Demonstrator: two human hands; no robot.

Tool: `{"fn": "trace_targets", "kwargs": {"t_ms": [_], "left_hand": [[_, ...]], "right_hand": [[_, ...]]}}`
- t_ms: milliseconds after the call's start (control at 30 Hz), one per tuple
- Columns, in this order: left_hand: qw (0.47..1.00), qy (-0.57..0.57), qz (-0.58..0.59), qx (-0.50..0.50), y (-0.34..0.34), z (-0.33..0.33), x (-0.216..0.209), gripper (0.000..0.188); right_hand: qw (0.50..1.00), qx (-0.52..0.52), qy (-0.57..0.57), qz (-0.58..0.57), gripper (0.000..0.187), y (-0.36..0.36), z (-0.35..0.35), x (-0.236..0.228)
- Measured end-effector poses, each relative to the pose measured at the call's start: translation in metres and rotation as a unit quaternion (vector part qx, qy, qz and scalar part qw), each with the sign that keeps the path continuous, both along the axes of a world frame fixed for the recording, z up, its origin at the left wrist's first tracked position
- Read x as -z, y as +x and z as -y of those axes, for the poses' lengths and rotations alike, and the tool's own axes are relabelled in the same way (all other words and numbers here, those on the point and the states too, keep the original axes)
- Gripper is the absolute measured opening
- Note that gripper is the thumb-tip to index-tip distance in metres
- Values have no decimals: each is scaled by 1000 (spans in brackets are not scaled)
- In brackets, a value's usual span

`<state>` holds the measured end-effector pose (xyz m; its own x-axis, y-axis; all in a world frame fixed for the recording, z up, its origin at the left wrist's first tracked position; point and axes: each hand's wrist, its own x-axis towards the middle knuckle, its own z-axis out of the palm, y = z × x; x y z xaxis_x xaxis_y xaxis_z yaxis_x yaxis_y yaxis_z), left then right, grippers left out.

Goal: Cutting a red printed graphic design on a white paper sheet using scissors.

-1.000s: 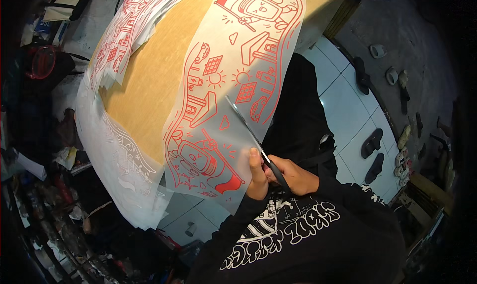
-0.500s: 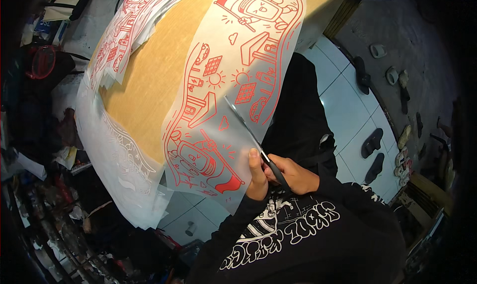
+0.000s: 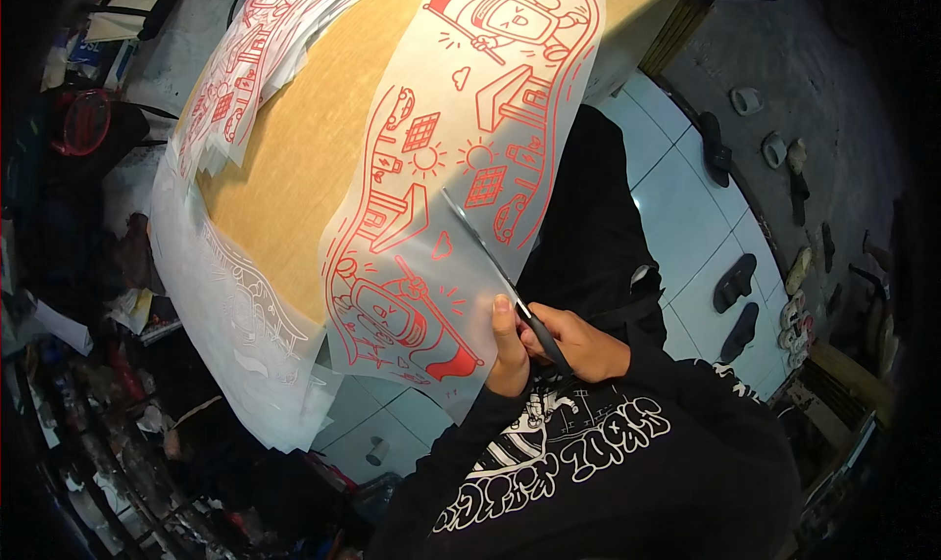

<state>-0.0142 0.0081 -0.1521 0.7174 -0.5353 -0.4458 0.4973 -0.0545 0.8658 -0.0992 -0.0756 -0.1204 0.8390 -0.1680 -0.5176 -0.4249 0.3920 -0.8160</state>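
A long translucent sheet (image 3: 431,232) with red cartoon prints lies over the wooden table and hangs past its near edge. My right hand (image 3: 585,347) grips scissors (image 3: 542,337) with dark handles. Their long metal blades reach up and left along the sheet, between its two rows of prints, and look nearly closed together. Close beside the handles, my left hand (image 3: 507,349) pinches the sheet's near right edge, its thumb on top. The fingers beneath the sheet are partly hidden.
A stack of printed sheets (image 3: 240,364) droops over the table's left side. Bare wood of the tabletop (image 3: 284,158) shows between the stack and the sheet. Dark sandals (image 3: 733,281) and other footwear stand on the tiled floor at the right. Clutter fills the lower left.
The sheet's near end has shifted very slightly. Both hands and the scissors look almost unmoved.
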Motion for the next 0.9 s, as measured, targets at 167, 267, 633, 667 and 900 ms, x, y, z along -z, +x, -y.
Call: {"fn": "trace_targets", "kwargs": {"t_ms": [167, 267, 633, 667, 900], "left_hand": [[1000, 0, -4, 3, -1, -3, 0, 31], [1000, 2, -4, 4, -1, -10, 1, 31], [1000, 4, -10, 9, -2, -11, 2, 32], [1000, 5, -10, 9, -3, -5, 4, 32], [1000, 6, -13, 12, -5, -14, 4, 33]], "right_hand": [[1000, 9, 1, 10, 37, -1, 0, 2], [1000, 8, 5, 2, 36, -1, 0, 4], [1000, 19, -3, 12, 34, -1, -2, 7], [1000, 19, -1, 9, 34, 0, -2, 6], [1000, 13, -11, 6, 34, 1, 0, 1]]}}
